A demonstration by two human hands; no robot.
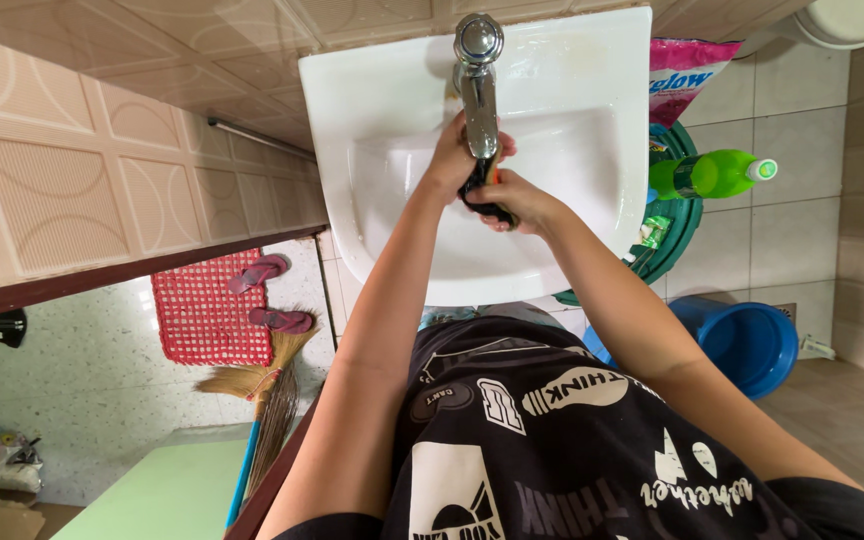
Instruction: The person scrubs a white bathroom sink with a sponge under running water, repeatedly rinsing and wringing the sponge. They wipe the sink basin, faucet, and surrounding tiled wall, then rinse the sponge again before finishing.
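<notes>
Black fabric of my printed shirt (552, 440) filled the bottom of the view, and both my forearms ran out from it over the white sink (572, 75). My left hand (455, 155) was up by the chrome tap (478, 90), fingers curled close together around the upper end of a dark-handled tool (482, 195), partly hidden behind the spout. My right hand (522, 205) sat just below and to the right of it, fingers wrapped tight on the lower end of that same tool, which had a strip of orange showing. So the tool was clamped between both hands, right under the spout, over the basin. What kind of tool it was, I could not tell.

Right of my right hand, well apart, a green bottle (707, 175) lay across a green tub (677, 235), with a pink packet (684, 70) above it and a blue bucket (747, 345) lower down. Left of my left hand, far off on the floor, lay a red mat (202, 315) with sandals and a broom (262, 400).

As I judged it, wet fingers were the risk: the grip could slide, and the tool might knock the spout or drop into the basin. I could not make out any water running.
</notes>
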